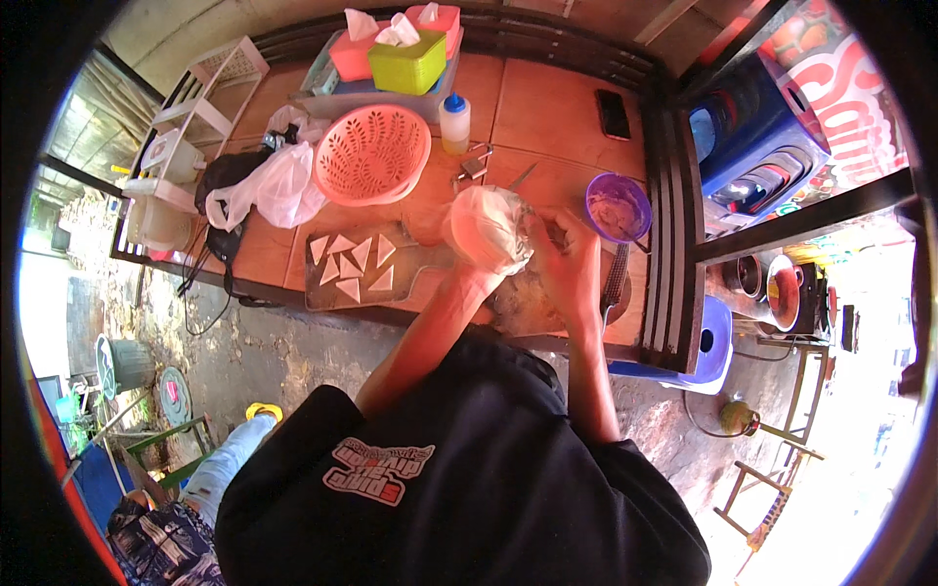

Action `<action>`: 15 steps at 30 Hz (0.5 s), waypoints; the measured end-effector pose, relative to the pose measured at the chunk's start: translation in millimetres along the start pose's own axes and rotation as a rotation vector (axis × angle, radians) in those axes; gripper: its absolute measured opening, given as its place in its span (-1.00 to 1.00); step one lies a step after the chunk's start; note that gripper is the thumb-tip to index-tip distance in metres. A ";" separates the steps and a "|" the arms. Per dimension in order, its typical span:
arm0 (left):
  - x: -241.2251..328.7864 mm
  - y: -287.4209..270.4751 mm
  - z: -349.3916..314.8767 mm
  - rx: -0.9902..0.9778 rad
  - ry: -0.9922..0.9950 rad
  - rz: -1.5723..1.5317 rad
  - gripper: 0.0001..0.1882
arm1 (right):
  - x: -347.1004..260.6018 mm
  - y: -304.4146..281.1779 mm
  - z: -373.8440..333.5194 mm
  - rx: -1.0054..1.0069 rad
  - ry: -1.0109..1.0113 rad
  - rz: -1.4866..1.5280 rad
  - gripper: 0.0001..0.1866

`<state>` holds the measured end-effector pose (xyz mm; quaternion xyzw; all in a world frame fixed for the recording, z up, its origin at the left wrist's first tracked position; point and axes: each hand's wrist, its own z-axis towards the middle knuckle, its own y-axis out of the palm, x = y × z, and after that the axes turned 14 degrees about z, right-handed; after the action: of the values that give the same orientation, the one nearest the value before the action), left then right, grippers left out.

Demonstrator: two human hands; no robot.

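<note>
A crumpled, see-through plastic bag (503, 230) is bunched up over the table in front of me. My left hand (467, 239) grips its left side, partly covered by the plastic. At the bag's right edge, my right hand (565, 242) has its fingers curled in a pinch on the plastic. What the bag contains, if anything, I cannot make out. Left of my hands, several pale triangular pieces (350, 266) lie on a wooden board (318, 293). A stained second board (532, 308) is under my right forearm. The purple bowl (618, 207) holding pinkish paste stands right of my hand.
Toward the back are a pink perforated basket (371, 151), a blue-capped bottle (454, 125), a green tissue box (408, 63) and a phone (614, 114). White plastic bags (278, 190) lie at left. Dark slatted rails (672, 264) edge the table's right side. A person's leg (230, 464) shows lower left.
</note>
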<state>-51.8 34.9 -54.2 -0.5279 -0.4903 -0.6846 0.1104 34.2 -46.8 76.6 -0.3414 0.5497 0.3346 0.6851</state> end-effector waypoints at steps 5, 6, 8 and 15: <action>23.5 -1.6 -25.1 -0.191 0.076 -0.451 -0.50 | -23.8 7.6 -35.4 -0.100 -0.275 -0.195 -0.75; 25.9 1.0 -32.4 -0.066 0.021 -0.516 -0.46 | -25.9 8.7 -37.4 -0.138 -0.245 -0.169 -0.73; 35.5 2.7 -39.8 -0.071 -0.013 -0.651 -0.35 | -28.4 12.0 -40.8 -0.179 -0.163 -0.116 -0.71; 76.0 -1.6 -48.1 -0.261 -0.152 -0.627 -0.13 | -30.6 28.3 -52.4 -0.159 0.009 0.041 -0.66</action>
<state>-114.2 25.7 9.9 -0.4108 -0.5437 -0.7009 -0.2106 -22.2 -77.7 95.3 -0.3851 0.5312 0.3896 0.6463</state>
